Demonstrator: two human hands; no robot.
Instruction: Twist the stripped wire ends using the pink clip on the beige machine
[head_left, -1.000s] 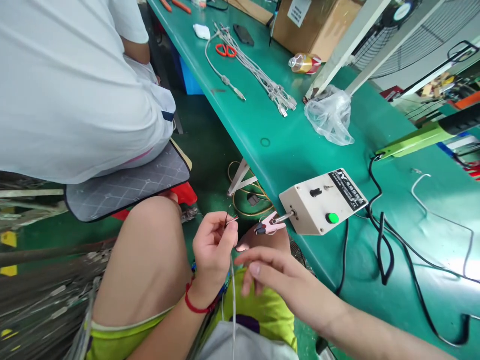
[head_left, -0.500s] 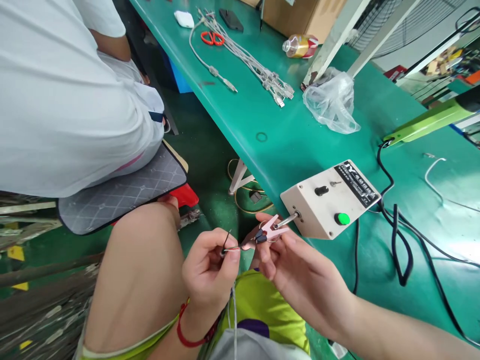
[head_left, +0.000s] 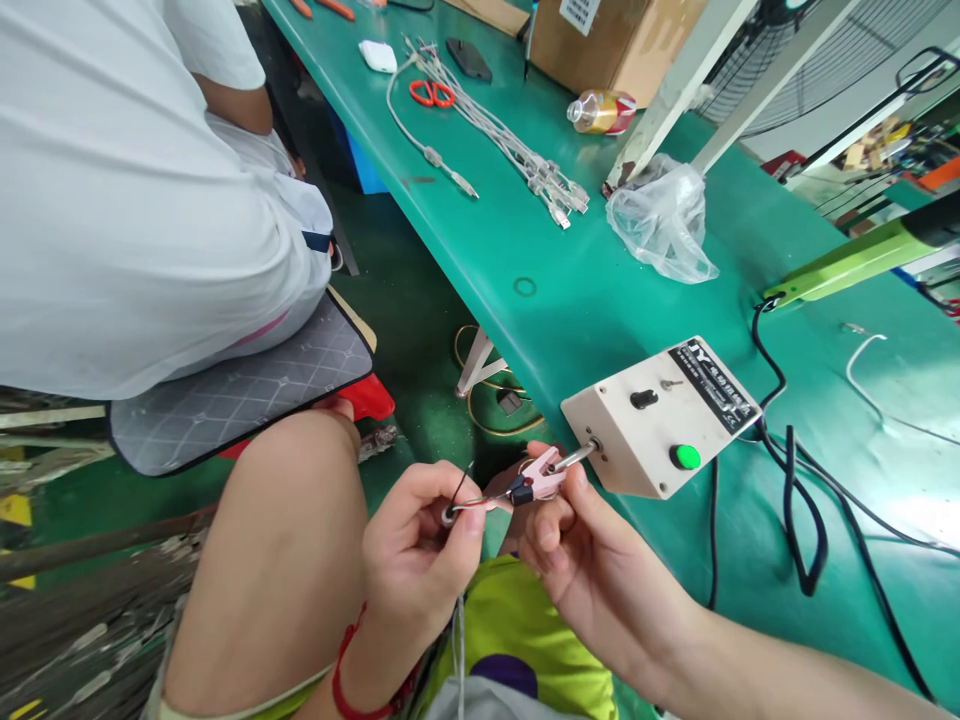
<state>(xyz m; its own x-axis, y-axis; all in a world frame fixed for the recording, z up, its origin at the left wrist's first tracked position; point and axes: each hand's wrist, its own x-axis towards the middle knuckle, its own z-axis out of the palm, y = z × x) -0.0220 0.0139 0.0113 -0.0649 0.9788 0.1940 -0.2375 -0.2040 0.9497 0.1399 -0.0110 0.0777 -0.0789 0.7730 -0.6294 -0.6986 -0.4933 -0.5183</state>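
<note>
Since the earlier frames the right hand has come up from the lap and closed its thumb and fingers on the pink clip, which juts on a metal shaft from the front face of the beige control box. The left hand has moved in toward it, so the bared wire ends that it pinches between thumb and forefinger now lie right at the clip's dark nose; whether they are inside the clip or only touching it cannot be told. The grey cable runs down from that pinch over the lap. Judging from this, the wires are being offered to the clip and the two are about to meet. The box sits at the near edge of the green workbench, its green button untouched. Farther along the bench lie a bundle of cables, orange scissors and a plastic bag. A co-worker in a white shirt sits to the left.
</note>
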